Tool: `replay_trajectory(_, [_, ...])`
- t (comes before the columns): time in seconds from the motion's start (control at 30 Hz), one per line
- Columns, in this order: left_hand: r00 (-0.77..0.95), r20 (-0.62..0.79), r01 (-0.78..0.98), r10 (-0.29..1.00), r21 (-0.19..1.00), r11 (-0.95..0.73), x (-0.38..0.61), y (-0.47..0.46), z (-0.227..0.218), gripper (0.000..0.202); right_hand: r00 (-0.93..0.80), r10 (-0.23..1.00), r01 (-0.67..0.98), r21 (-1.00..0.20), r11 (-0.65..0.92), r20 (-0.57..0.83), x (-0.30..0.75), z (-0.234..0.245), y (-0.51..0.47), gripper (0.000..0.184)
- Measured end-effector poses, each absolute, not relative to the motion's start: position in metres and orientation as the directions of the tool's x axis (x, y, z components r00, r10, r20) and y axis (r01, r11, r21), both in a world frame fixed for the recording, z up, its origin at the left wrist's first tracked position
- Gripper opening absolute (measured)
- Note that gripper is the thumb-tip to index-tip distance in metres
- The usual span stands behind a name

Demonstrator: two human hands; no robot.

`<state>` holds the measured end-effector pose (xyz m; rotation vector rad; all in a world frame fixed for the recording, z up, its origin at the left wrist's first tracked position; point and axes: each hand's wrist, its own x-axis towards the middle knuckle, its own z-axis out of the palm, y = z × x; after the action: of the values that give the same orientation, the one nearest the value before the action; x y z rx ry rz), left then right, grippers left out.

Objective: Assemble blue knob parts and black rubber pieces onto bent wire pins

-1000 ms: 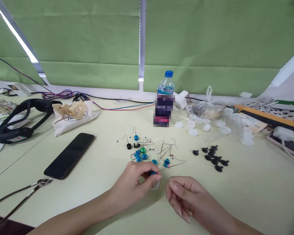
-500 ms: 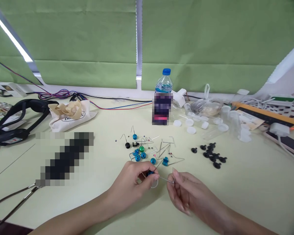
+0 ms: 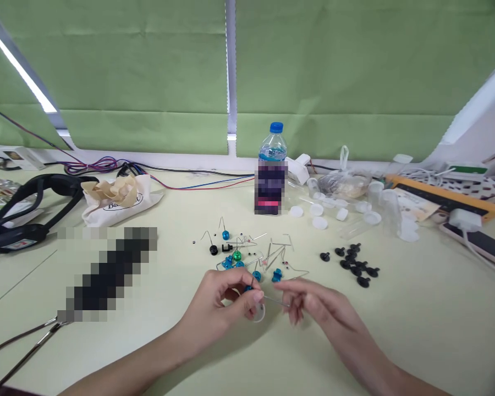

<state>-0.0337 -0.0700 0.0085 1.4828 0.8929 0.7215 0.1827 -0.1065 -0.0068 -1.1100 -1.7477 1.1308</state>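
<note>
My left hand (image 3: 223, 308) is closed in a pinch on a small blue bead (image 3: 248, 288) threaded on a thin metal wire (image 3: 274, 300), just above a small white cap (image 3: 259, 314). My right hand (image 3: 313, 305) pinches the other end of that wire, fingers partly curled. Just beyond both hands lies a scatter of blue and green beads (image 3: 236, 257) and bent wire pins (image 3: 278, 250) on the pale desk (image 3: 416, 319). A group of small black plastic pieces (image 3: 355, 265) lies to the right.
A water bottle (image 3: 271, 165) stands at the back, with white caps and clear vials (image 3: 355, 212) to its right. A blurred dark object (image 3: 107, 272), a cloth bag (image 3: 117, 198), a black headset (image 3: 28, 206) and metal tongs (image 3: 20, 341) lie at left. Cables and a phone (image 3: 478, 239) sit far right.
My right hand has moved up and left to the wire and taken hold of its end. My left hand keeps its pinch on the blue bead.
</note>
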Motion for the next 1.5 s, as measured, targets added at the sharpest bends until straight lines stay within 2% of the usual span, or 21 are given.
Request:
replay_trajectory(0.07, [0.502, -0.006, 0.158, 0.865, 0.984, -0.085, -0.035, -0.071, 0.008, 0.021, -0.345, 0.933, 0.068, -0.994, -0.088, -0.106, 0.180, -0.009, -0.108, 0.050])
replay_trajectory(0.13, [0.517, 0.033, 0.211, 0.856, 0.964, -0.165, -0.035, -0.073, 0.007, 0.022, -0.441, 0.843, -0.051, -0.929, -0.367, -0.308, 0.175, -0.012, -0.109, 0.060])
replay_trajectory(0.2, [0.538, 0.048, 0.242, 0.842, 0.948, -0.208, -0.033, -0.075, 0.005, 0.022, -0.498, 0.779, -0.100, -0.867, -0.488, -0.381, 0.171, -0.014, -0.110, 0.055])
replay_trajectory(0.3, [0.541, 0.020, 0.255, 0.841, 0.949, -0.186, -0.031, -0.076, 0.003, 0.021, -0.473, 0.810, -0.056, -0.906, -0.420, -0.346, 0.169, -0.014, -0.109, 0.045])
replay_trajectory(0.37, [0.539, -0.021, 0.242, 0.842, 0.961, -0.131, -0.030, -0.076, 0.002, 0.021, -0.435, 0.865, 0.135, -0.968, -0.214, -0.252, 0.172, -0.013, -0.109, 0.042])
replay_trajectory(0.4, [0.540, -0.048, 0.229, 0.841, 0.969, -0.092, -0.029, -0.075, 0.001, 0.020, -0.414, 0.897, 0.276, -0.960, -0.035, -0.152, 0.175, -0.013, -0.109, 0.039])
replay_trajectory(0.43, [0.541, -0.080, 0.215, 0.837, 0.976, -0.046, -0.029, -0.075, 0.000, 0.020, -0.412, 0.911, 0.424, -0.885, 0.190, -0.002, 0.178, -0.012, -0.110, 0.035])
replay_trajectory(0.47, [0.544, -0.112, 0.197, 0.831, 0.980, 0.003, -0.028, -0.074, -0.001, 0.020, -0.447, 0.875, 0.544, -0.719, 0.432, 0.187, 0.183, -0.012, -0.111, 0.030])
replay_trajectory(0.5, [0.551, -0.148, 0.177, 0.822, 0.983, 0.058, -0.028, -0.074, -0.003, 0.020, -0.517, 0.772, 0.613, -0.470, 0.635, 0.369, 0.187, -0.011, -0.113, 0.024])
replay_trajectory(0.53, [0.562, -0.181, 0.153, 0.807, 0.982, 0.113, -0.027, -0.074, -0.004, 0.020, -0.606, 0.620, 0.621, -0.191, 0.760, 0.498, 0.192, -0.010, -0.114, 0.020])
replay_trajectory(0.57, [0.574, -0.206, 0.124, 0.793, 0.979, 0.164, -0.027, -0.074, -0.006, 0.021, -0.684, 0.471, 0.591, 0.044, 0.805, 0.557, 0.195, -0.009, -0.115, 0.022])
replay_trajectory(0.6, [0.585, -0.220, 0.095, 0.781, 0.974, 0.204, -0.026, -0.074, -0.007, 0.022, -0.736, 0.370, 0.554, 0.190, 0.810, 0.567, 0.197, -0.007, -0.115, 0.028])
replay_trajectory(0.63, [0.591, -0.227, 0.067, 0.774, 0.970, 0.233, -0.026, -0.074, -0.008, 0.023, -0.757, 0.337, 0.533, 0.231, 0.814, 0.560, 0.198, -0.006, -0.115, 0.031])
replay_trajectory(0.67, [0.591, -0.224, 0.046, 0.775, 0.968, 0.245, -0.026, -0.074, -0.008, 0.024, -0.745, 0.372, 0.544, 0.181, 0.819, 0.554, 0.197, -0.004, -0.115, 0.032])
replay_trajectory(0.73, [0.569, -0.192, 0.039, 0.799, 0.977, 0.207, -0.027, -0.074, -0.005, 0.024, -0.662, 0.558, 0.588, -0.114, 0.801, 0.500, 0.191, -0.002, -0.114, 0.033])
replay_trajectory(0.8, [0.540, -0.140, 0.089, 0.830, 0.990, 0.109, -0.027, -0.073, -0.001, 0.022, -0.563, 0.737, 0.593, -0.439, 0.675, 0.374, 0.183, -0.001, -0.113, 0.028])
replay_trajectory(0.87, [0.532, -0.090, 0.145, 0.842, 0.989, 0.015, -0.028, -0.070, 0.002, 0.020, -0.496, 0.822, 0.569, -0.611, 0.550, 0.278, 0.178, -0.003, -0.113, 0.018])
replay_trajectory(1.1, [0.474, -0.016, 0.218, 0.880, 0.971, -0.100, -0.040, -0.058, 0.004, 0.019, -0.295, 0.917, 0.548, -0.738, 0.393, 0.269, 0.194, -0.024, -0.096, 0.026])
replay_trajectory(1.3, [0.593, 0.010, 0.439, 0.805, 0.834, -0.334, -0.043, -0.058, 0.007, 0.024, -0.032, 0.999, 0.401, -0.915, 0.043, 0.032, 0.203, -0.037, -0.076, 0.032])
replay_trajectory(1.4, [0.611, 0.013, 0.463, 0.791, 0.805, -0.371, -0.040, -0.061, 0.004, 0.023, -0.008, 1.000, 0.382, -0.924, -0.001, -0.004, 0.201, -0.037, -0.075, 0.034])
replay_trajectory(1.5, [0.615, 0.003, 0.468, 0.789, 0.803, -0.368, -0.038, -0.060, 0.003, 0.023, -0.081, 0.996, 0.419, -0.908, 0.001, -0.036, 0.199, -0.035, -0.075, 0.036])
